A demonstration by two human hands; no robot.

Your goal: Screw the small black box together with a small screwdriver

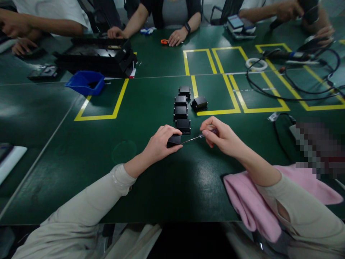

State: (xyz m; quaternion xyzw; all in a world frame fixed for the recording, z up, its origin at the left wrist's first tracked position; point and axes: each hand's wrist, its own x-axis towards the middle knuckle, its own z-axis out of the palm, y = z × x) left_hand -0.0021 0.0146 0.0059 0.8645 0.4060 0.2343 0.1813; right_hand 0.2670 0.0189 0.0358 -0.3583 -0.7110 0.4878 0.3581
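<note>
My left hand grips a small black box on the green table, thumb and fingers on its sides. A screwdriver is in my right hand, its thin shaft pointing left. The screwdriver's tip meets the near right edge of the held box, close to my left thumb; whether it sits in a screw I cannot tell. Beyond the held box, several similar black boxes stand in a column leading away from me. One more black box lies tilted to the right of that column.
A blue bin and stacked black trays stand at the far left. Yellow tape rectangles mark the table. Black cables coil at the right, and a pink cloth lies under my right forearm. Other people sit opposite.
</note>
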